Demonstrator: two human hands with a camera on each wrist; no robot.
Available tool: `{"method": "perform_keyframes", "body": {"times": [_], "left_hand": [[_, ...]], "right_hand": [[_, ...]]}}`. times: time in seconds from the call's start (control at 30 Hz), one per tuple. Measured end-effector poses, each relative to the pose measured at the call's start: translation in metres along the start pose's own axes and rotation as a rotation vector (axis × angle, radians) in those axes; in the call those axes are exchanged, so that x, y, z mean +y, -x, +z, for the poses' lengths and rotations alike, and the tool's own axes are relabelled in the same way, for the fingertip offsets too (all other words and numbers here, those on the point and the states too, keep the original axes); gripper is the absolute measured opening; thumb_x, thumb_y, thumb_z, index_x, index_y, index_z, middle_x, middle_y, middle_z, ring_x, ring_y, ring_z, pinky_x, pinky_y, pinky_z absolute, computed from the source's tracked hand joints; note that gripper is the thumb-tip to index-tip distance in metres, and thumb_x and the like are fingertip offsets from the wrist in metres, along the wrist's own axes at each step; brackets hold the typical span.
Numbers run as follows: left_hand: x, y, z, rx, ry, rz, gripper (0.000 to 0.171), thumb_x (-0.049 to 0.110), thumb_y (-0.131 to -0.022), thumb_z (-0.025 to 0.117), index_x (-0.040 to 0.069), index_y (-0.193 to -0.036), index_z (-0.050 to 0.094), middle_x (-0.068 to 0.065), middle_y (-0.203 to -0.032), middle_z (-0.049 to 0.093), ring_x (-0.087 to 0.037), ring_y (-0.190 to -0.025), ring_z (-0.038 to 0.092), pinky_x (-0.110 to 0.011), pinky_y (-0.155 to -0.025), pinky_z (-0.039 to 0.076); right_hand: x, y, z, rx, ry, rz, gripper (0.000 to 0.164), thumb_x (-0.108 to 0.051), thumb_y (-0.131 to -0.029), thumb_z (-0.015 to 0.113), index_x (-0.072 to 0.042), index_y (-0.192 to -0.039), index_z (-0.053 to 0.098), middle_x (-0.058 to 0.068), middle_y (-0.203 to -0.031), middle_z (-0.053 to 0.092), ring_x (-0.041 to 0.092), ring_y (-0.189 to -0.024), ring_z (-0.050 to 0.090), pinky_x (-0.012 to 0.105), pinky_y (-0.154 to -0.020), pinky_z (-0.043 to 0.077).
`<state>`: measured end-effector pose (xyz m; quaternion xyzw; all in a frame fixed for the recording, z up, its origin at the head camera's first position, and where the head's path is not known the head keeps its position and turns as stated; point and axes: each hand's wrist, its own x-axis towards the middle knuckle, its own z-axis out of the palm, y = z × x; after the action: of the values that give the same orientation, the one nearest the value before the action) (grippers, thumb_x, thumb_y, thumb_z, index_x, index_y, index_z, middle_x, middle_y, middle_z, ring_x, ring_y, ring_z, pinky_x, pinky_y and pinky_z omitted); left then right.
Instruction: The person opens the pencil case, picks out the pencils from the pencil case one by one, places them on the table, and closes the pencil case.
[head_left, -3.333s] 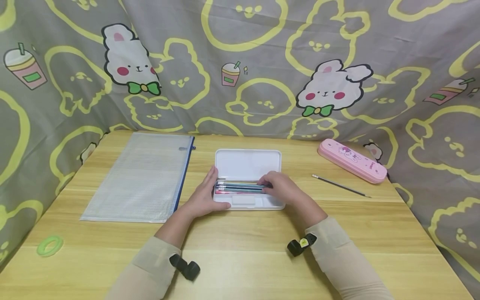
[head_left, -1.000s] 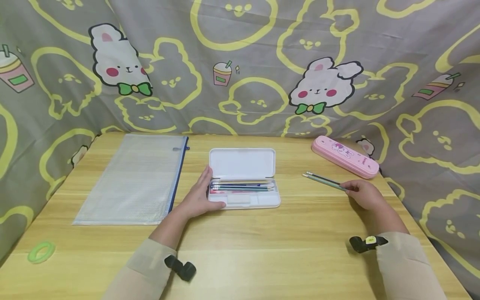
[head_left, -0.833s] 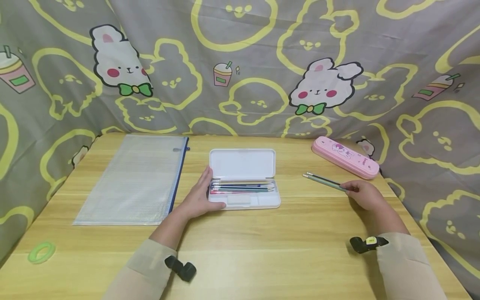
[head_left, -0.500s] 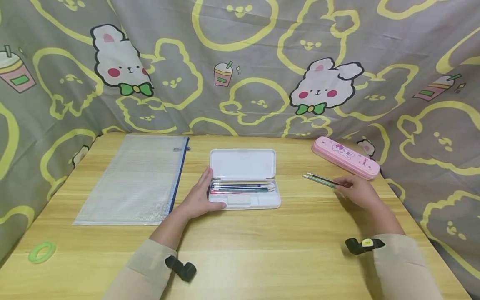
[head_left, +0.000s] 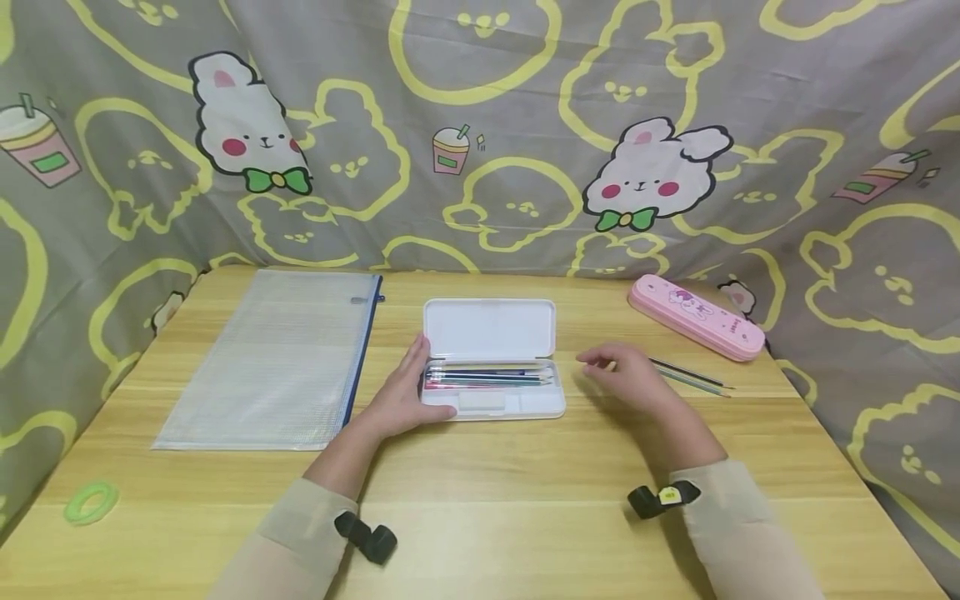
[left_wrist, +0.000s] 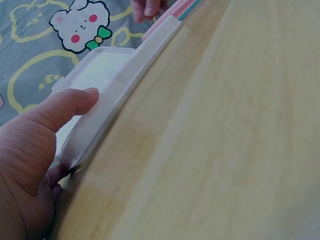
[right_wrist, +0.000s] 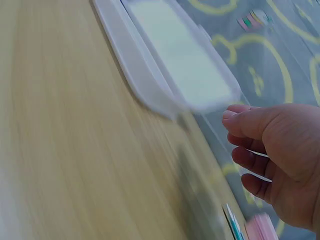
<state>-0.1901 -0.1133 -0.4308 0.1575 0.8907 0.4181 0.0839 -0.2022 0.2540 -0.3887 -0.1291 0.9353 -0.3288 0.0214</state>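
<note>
Yellow-brown wood-grain table, backed along its full width by a grey fabric curtain printed with white rabbits, drink cups and yellow outlines. Listed from left to right:

Light-green round ring, lying flat near the left edge of the table.

Translucent whitish mesh pouch, rectangular, lying flat; blue zip down its right side.

Left hand, beige sleeve, black device at the wrist. Grips the left end of the white case, thumb on the front wall, fingers along the end.

White rectangular hinged pencil case, mid-table, lid raised. In its rear compartment, several slim pencils, lying lengthwise; in the front part, a white block-shaped eraser.

Right hand, similarly sleeved, just right of the case and apart from it. Fingers loosely bent, unclenched, free of any object.

Two slim loose pencils, one dark and one green, side by side on the table, partly behind the right hand in the head view.

Pink elongated case with rounded ends, printed with a rabbit, lying diagonally behind the loose pencils, lid closed.
</note>
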Motion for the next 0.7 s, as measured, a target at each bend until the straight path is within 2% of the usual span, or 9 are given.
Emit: {"method": "perform_keyframes", "body": {"times": [0.23, 0.4, 0.53, 0.7], "left_hand": [[0.003, -0.001, 0.000, -0.001, 0.001, -0.010, 0.123, 0.041, -0.071, 0.083, 0.009, -0.158, 0.001, -0.008, -0.167, -0.006, -0.035, -0.153, 0.004, -0.055, -0.122, 0.013], [0.002, 0.000, 0.000, -0.001, 0.010, -0.009, 0.123, 0.041, -0.071, 0.083, 0.009, -0.158, 0.001, -0.008, -0.167, -0.006, -0.035, -0.153, 0.004, -0.055, -0.122, 0.013], [0.002, 0.001, 0.000, -0.001, 0.014, -0.007, 0.123, 0.041, -0.071, 0.083, 0.009, -0.158, 0.001, -0.008, -0.167, -0.005, -0.036, -0.153, 0.004, -0.055, -0.122, 0.014], [0.002, 0.001, -0.001, -0.001, 0.007, -0.011, 0.123, 0.041, -0.072, 0.083, 0.009, -0.158, 0.001, -0.009, -0.167, -0.006, -0.036, -0.153, 0.004, -0.055, -0.122, 0.014]], "right_hand": [[-0.032, -0.016, 0.026, -0.057, -0.065, -0.064, 0.019, -0.012, -0.092, 0.066, -0.007, -0.108, 0.074, 0.008, -0.094, 0.069, 0.019, -0.088, 0.058, 0.030, -0.076, 0.048], [-0.045, -0.026, 0.042, -0.132, -0.012, -0.083, 0.019, -0.010, -0.090, 0.067, -0.007, -0.108, 0.074, 0.008, -0.101, 0.070, 0.021, -0.096, 0.061, 0.039, -0.088, 0.052], [-0.049, -0.031, 0.049, -0.169, 0.052, -0.103, 0.020, -0.008, -0.090, 0.067, -0.005, -0.109, 0.073, 0.011, -0.108, 0.071, 0.026, -0.106, 0.063, 0.047, -0.098, 0.050], [-0.051, -0.037, 0.052, -0.189, 0.113, -0.101, 0.019, -0.009, -0.089, 0.067, -0.008, -0.107, 0.074, 0.008, -0.106, 0.073, 0.026, -0.106, 0.065, 0.047, -0.099, 0.049]]}}
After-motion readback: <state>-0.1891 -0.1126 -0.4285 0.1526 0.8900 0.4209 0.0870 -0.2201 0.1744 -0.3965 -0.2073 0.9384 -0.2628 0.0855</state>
